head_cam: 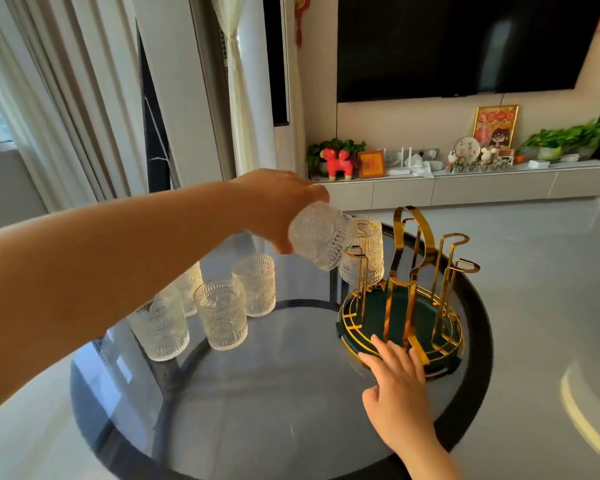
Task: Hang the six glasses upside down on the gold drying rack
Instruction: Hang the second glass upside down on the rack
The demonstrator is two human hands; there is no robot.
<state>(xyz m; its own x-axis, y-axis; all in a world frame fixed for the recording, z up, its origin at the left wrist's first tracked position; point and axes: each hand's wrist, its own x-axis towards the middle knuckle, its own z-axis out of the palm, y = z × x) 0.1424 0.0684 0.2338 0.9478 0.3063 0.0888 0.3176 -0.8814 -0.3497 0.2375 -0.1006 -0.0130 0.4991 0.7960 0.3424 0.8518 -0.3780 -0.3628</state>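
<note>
- Progress: we count one glass on the rack (362,252), mouth down on a far-left prong of the gold drying rack (400,306)
- Progress: we hold a second glass (321,237) in the air, tipped on its side with its base towards us, just above and left of a free prong (355,271); it is not yet seated
- Remaining: we see four glasses upright on the round glass table (257,393), well left of the rack: front-left glass (160,327), front-centre glass (221,315), rear glass (254,285), and a fourth glass (189,285) partly hidden behind our left forearm
- Judgement: one of six is done, one is in hand, four are left
- Left hand (278,206): fingers closed around the second glass, gripping its side
- Right hand (392,372): flat and spread, holding nothing, fingertips resting on the near rim of the rack base, apparently steadying it
- Containers: every glass looks empty; we cannot tell whether any is wet
- Rack base: the dark green tray (373,323) under the gold wires holds only the prongs and the central handle (411,233); two tall prongs on the right (454,258) stand free
</note>
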